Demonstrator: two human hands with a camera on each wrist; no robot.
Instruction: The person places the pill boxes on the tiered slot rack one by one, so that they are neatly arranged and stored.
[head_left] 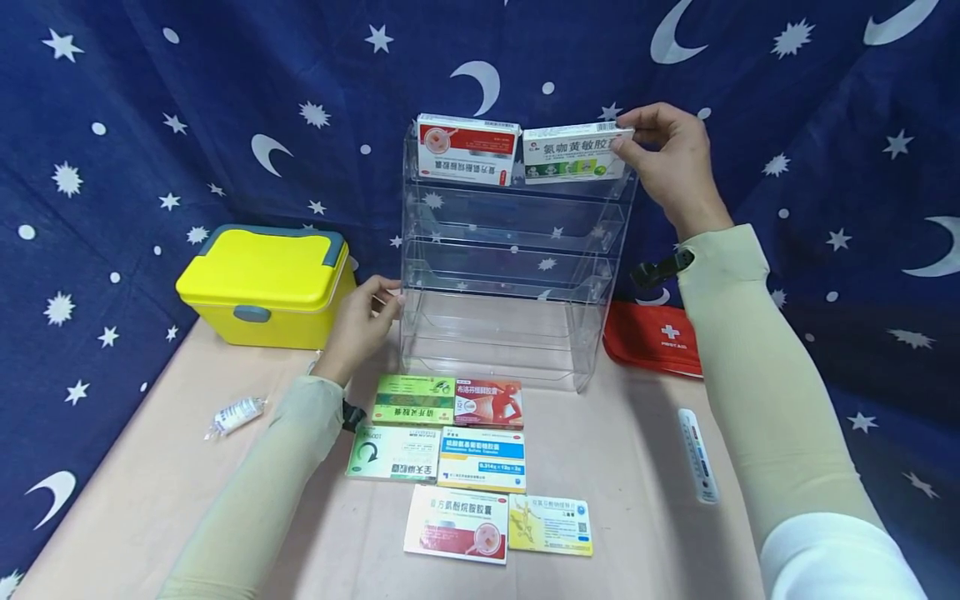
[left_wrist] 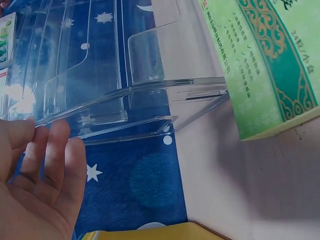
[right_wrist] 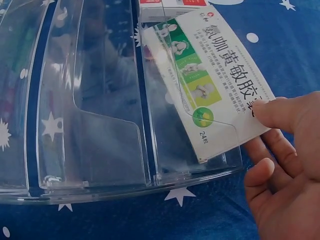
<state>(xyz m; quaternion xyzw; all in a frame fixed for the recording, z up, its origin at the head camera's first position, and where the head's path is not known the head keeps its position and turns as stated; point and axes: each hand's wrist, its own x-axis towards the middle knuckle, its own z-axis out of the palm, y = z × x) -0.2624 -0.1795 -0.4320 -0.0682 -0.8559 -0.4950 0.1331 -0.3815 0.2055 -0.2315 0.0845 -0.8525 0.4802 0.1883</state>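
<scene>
A tiered clear plastic rack stands upright at the middle back. At its top right corner my right hand pinches a white and green medicine box between thumb and fingers. In the right wrist view the box's lower part sits behind the top tier's clear front. Beside it on that tier leans a red and white medicine box. Low on the rack's left side, my left hand holds the edge with thumb and fingertips, seen closely in the left wrist view.
Several medicine boxes, including a green box and a yellow box, lie in rows before the rack. A yellow case and a wrapped white roll are left. A red first-aid pouch and a white thermometer are right.
</scene>
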